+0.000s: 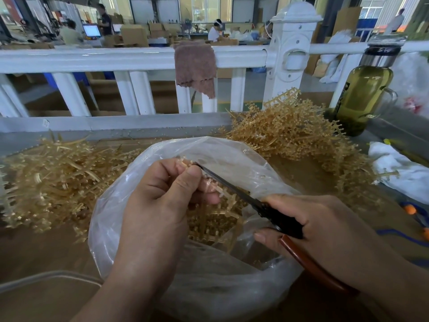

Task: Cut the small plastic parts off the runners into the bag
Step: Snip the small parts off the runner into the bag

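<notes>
Head view, looking down: my left hand is curled over the mouth of the clear plastic bag, thumb and fingers pinching a thin amber plastic runner with small parts along it. My right hand grips the black-bladed snips by their reddish-brown handle, fingers wrapped round it. The thin blade reaches up and left to touch the runner just beside my left fingertips. I cannot tell whether the blades are parted.

The bag sits open on the brown desk directly under both hands, and a heap of small amber cut parts lies inside it, below the runner.

Left of the bag lies a loose pile of amber runners. A taller tangled pile of runners stands far right of the bag, against a white fence rail that runs along the far edge of the desk. A brown cloth hangs over the top of the rail.

At the far right stands a glass bottle of yellow-green liquid with a dark cap, tilted in this wide view. Nearer on the right lies a crumpled white cloth, and near the right edge a blue and orange tool, partly cut off. The rim of a clear plastic tray shows near left.
</notes>
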The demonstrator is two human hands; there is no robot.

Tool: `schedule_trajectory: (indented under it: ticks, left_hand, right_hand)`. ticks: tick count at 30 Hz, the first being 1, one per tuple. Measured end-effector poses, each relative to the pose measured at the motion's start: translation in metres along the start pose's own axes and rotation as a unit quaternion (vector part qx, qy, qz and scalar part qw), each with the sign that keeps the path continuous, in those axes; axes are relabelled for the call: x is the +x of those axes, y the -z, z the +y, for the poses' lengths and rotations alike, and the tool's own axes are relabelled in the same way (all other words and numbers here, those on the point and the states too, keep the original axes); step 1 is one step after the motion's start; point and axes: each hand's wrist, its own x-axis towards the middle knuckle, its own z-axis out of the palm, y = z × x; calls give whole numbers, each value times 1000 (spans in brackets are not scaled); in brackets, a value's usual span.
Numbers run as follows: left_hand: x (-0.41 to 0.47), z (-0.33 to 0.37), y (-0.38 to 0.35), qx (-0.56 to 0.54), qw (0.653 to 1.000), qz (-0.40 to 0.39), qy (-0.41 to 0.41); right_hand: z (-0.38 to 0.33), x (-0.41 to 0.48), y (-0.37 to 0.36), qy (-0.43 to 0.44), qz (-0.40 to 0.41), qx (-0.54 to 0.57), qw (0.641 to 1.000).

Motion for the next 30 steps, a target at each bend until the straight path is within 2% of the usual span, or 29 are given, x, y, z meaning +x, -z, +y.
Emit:
schedule_trajectory:
  ticks: [8,16,30]
  left_hand:
    - [-1,5,0,-22,1000,-17,2]
    - [2,6,5,20,999,-27,1]
    - [2,6,6,18,997,-80,8]
  right_hand:
    - [1,-2,4,4,7,-14,1000]
    - [1,-2,9,7,-9,-12,1000]
    - [1,-1,9,15,-9,15,1000]
